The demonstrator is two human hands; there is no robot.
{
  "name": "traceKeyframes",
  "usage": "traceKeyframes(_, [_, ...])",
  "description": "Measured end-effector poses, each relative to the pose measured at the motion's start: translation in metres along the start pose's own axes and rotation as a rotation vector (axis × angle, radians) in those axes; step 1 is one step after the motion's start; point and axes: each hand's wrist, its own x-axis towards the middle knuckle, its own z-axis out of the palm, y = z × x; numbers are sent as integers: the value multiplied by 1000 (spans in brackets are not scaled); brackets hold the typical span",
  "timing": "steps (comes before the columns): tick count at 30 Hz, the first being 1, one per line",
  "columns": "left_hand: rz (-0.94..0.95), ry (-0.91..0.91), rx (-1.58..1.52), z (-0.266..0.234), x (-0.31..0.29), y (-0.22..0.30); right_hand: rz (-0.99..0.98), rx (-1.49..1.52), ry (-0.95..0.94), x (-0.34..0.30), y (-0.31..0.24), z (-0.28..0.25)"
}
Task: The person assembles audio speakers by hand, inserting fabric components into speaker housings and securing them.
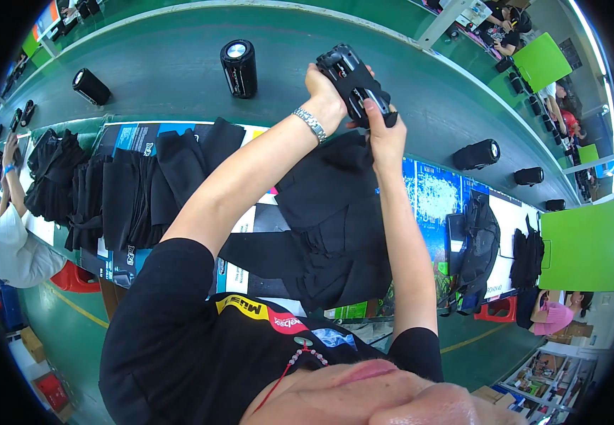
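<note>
Above the far side of the table, both my hands grip a black portable speaker (344, 62) with a black fabric piece (358, 78) partly over it. My left hand (325, 91), with a metal watch on its wrist, holds it from the left, its fingers partly hidden behind. My right hand (387, 136) closes on the near right end, thumb on top. Beneath my arms lies a loose heap of black fabric pieces (342, 234). More black fabric pieces (133, 191) lie in stacks left of my left forearm.
Beyond the table runs a green conveyor belt (172, 64). On it stand an upright black speaker (240, 74), another speaker (91, 86) farther left, and a lying one (478, 154) on the right. A black backpack (478, 241) and green panel (582, 244) are at right. A co-worker (20, 244) sits at left.
</note>
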Motion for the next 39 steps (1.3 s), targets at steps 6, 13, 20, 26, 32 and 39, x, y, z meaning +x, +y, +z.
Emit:
traceKeyframes(6, [119, 350, 467, -60, 43, 13, -685, -826, 133, 42, -26, -26])
traceKeyframes(13, [554, -261, 1026, -4, 38, 18, -515, -926, -12, 63, 9, -38])
traceKeyframes(20, [-61, -433, 1518, 18, 86, 6, -408, -448, 65, 67, 40, -46])
traceKeyframes(26, [877, -703, 1711, 34, 79, -12, 58, -288, 57, 65, 21, -57])
traceKeyframes(32, [1182, -709, 1384, 13, 35, -38, 39, -205, 33, 69, 18, -76])
traceKeyframes(39, [1180, -587, 1374, 16, 37, -28, -90, -863, -180, 73, 6, -141])
